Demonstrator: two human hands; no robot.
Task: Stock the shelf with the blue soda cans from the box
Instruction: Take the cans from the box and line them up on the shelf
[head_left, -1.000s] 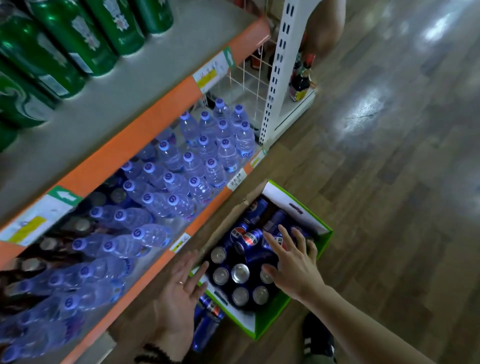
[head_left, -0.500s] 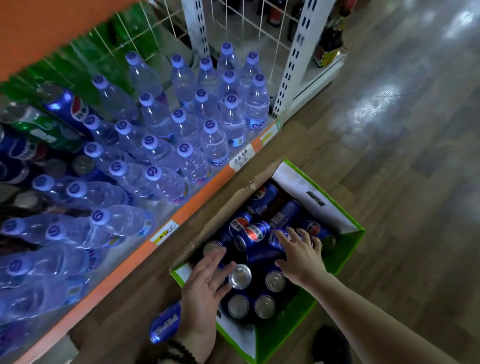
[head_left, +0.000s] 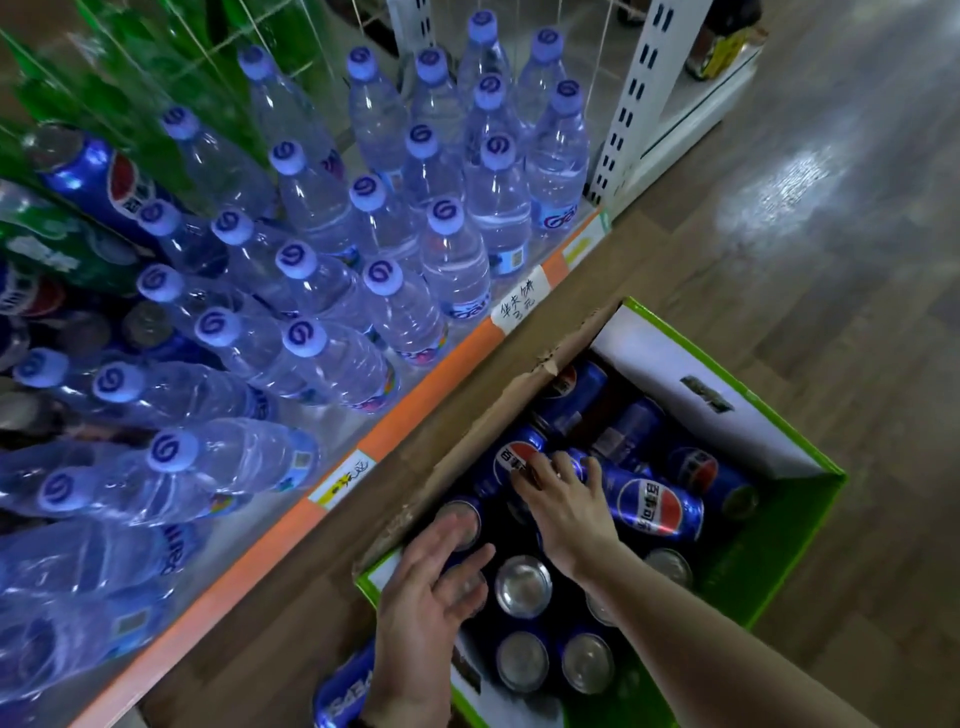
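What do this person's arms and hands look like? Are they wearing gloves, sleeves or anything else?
Both hands are bare, with no gloves. The right hand leads into a forearm with no sleeve as far as the picture's edge. The left hand is also ungloved; something dark, perhaps a bracelet, just shows at its wrist at the bottom edge. Whether it wears a ring is too blurred to tell.

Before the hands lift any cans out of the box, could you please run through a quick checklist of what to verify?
1. Box open, cans reachable: ok.
2. Left hand over the upright cans, fingers spread, no grip yet: not ok.
3. Right hand on the lying cans, firm hold: cannot tell.
4. Cardboard flap leans over the box edge nearest the shelf, may snag: not ok.
5. Free shelf space among the water bottles: cannot tell.
6. Loose can on the floor beside the box: not ok.
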